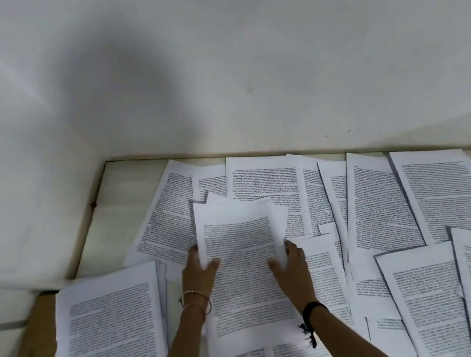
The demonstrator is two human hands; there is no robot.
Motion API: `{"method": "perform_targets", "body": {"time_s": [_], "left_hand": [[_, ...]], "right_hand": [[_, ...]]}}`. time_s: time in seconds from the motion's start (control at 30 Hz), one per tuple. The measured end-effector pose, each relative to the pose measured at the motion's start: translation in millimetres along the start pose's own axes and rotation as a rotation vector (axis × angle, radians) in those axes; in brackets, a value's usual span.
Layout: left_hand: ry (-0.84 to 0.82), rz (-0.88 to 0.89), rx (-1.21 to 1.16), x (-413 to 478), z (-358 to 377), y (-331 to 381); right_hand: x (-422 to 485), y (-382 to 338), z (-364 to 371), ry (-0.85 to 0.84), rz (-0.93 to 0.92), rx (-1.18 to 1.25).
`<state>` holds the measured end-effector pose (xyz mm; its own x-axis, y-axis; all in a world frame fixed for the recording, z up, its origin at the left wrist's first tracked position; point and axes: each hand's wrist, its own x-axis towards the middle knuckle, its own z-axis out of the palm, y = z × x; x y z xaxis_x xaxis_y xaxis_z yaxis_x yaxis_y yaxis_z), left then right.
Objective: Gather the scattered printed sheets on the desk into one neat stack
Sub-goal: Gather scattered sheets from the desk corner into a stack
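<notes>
Gripping the bundle of sheets point(244, 271) above the worktop point(123, 191) with our left hand point(198, 268) and right hand point(292, 266), fingers curled round its side edges, we should tap it square before laying it on the stack point(112, 341) at left.

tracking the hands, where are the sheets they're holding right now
Head view, centre: the held sheets are between the left hand and right hand, just right of the thicker pile.
</notes>
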<state>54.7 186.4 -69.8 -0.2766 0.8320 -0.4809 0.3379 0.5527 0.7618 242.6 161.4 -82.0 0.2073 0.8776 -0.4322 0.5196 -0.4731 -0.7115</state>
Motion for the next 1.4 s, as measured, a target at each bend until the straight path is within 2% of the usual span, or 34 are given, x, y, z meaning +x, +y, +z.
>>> {"method": "perform_targets", "body": {"time_s": [0.03, 0.1, 0.2, 0.27, 0.3, 0.37, 0.43, 0.5, 0.57, 0.67, 0.73, 0.83, 0.9, 0.93, 1.0, 1.07, 1.13, 1.27, 1.4], "left_hand": [[-0.030, 0.023, -0.005, -0.9, 1.1, 2.3], [0.012, 0.040, -0.077, 1.0, -3.4, 9.5], [0.143, 0.046, -0.222, 15.4, -25.0, 13.3], [0.156, 0.033, -0.239, 27.3, -39.7, 9.1], [0.140, 0.030, -0.232, 30.9, -45.5, 7.1], [0.085, 0.012, -0.254, 32.4, -49.1, 1.5], [0.008, 0.001, -0.292, 24.3, -42.4, -0.5], [-0.058, 0.001, -0.307, 14.0, -28.2, -6.9], [-0.120, 0.001, -0.310, 1.1, -12.0, -11.5], [-0.200, -0.070, -0.332, -20.5, 10.4, -17.2], [-0.199, -0.075, -0.246, -37.7, 23.7, -19.6], [-0.126, -0.004, 0.055, -58.0, 44.3, -33.6], [-0.040, -0.005, 0.293, -72.9, 54.1, -36.6], [0.011, -0.020, 0.335, -81.8, 57.9, -37.5], [0.096, -0.023, 0.274, -98.1, 63.6, -36.9], [0.134, -0.085, 0.049, -102.5, 69.8, -41.3], [0.065, -0.213, -0.157, -102.9, 72.8, -43.1], [-0.267, -0.210, -0.196, -101.9, 77.4, -38.4], [-0.267, -0.116, -0.277, -94.7, 71.7, -23.4]], "right_hand": [[2.1, -1.9, -2.5, -0.011, 0.025, 0.005], [7.8, 0.2, -4.4, 0.029, 0.064, 0.033], [13.4, 13.2, -5.3, 0.215, 0.081, -0.088], [11.3, 19.2, -9.5, 0.328, 0.102, -0.027], [8.1, 20.5, -12.1, 0.326, 0.110, 0.056], [-0.9, 16.6, -20.7, 0.194, 0.101, 0.266], [-6.2, 9.6, -28.4, -0.055, 0.080, 0.430], [-9.6, 3.6, -33.9, -0.294, 0.032, 0.465], [-7.9, 3.4, -40.9, -0.366, -0.002, 0.432], [-3.7, 22.2, -50.1, -0.196, 0.038, 0.319], [-9.2, 37.3, -58.6, -0.154, 0.110, 0.276], [-32.5, 51.1, -67.7, -0.035, 0.230, 0.256], [-47.7, 61.4, -69.0, 0.082, 0.261, 0.234], [-53.3, 67.5, -68.0, 0.125, 0.264, 0.205], [-60.2, 79.8, -65.7, 0.175, 0.263, 0.141], [-62.4, 87.6, -63.5, 0.200, 0.258, 0.058], [-64.6, 89.3, -62.6, 0.200, 0.190, 0.007], [-62.5, 87.5, -59.1, 0.118, 0.097, -0.047], [-55.9, 71.3, -60.3, 0.198, 0.072, -0.124]]}}
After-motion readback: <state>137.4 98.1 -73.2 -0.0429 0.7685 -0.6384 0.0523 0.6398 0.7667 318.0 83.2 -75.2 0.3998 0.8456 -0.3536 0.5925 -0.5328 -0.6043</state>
